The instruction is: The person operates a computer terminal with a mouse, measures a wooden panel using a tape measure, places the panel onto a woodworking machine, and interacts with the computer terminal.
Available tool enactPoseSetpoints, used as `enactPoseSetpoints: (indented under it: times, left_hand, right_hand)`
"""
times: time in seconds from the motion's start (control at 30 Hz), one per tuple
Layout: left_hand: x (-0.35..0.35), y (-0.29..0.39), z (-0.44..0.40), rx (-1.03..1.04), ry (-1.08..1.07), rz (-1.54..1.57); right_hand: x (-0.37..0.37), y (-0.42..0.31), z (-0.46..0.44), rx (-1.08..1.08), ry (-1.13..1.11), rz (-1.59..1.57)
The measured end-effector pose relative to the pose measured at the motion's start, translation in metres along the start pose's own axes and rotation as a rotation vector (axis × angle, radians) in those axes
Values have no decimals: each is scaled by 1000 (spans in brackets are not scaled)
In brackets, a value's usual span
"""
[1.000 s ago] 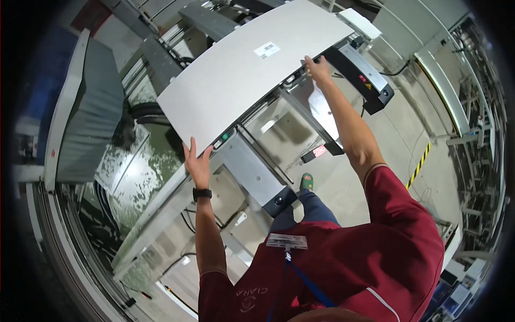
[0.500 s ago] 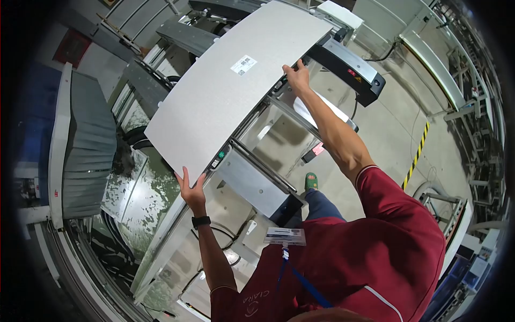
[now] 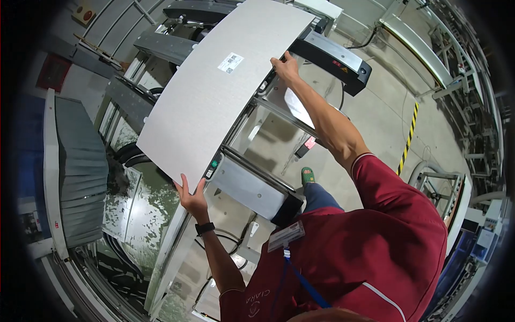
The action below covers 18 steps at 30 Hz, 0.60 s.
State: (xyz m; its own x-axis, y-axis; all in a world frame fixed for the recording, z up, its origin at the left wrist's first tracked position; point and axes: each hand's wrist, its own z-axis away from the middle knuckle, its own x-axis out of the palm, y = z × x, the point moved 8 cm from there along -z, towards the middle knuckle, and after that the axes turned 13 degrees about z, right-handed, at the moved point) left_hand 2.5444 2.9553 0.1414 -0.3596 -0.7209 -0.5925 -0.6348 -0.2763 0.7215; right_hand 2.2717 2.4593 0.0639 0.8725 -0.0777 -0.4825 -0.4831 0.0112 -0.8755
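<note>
1. Flat, pale-grey, broad panel (image 3: pixel 209 102) lies across grey metal machine arms (image 3: pixel 247 185).
2. Your left grip (image 3: pixel 194 200) touches its near corner, digits spread.
3. Your right grip (image 3: pixel 287 68) meets its long edge; can't tell whether clamped.

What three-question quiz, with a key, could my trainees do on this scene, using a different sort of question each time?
1. True or false: the person wears the black wristband on the left arm.
2. Multiple choice: what is on the upper face of the pale panel?
A) a coiled cable
B) a white label
C) a pair of gloves
3. Fill in the blank: the green round part beside the panel's edge is nearer to the ____ hand.

Key:
1. True.
2. B, a white label.
3. The left hand.
</note>
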Motion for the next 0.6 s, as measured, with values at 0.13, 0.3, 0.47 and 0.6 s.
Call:
enactPoseSetpoints:
  times: [0.13,0.3,0.47,0.6]
  left_hand:
    - [3,-1,-1,-2,-8,27]
    - [2,0,-2,-4,-33,14]
    - [1,3,-4,-25,-15,2]
    - [4,-8,-1,-161,-9,118]
  right_hand:
    - [-6,-9,6,96,-118,-21]
    - [-16,-21,12,-29,-18,-61]
    - [-3,-10,-1,-70,-39,-159]
    - [-9,-20,17,91,-158,-265]
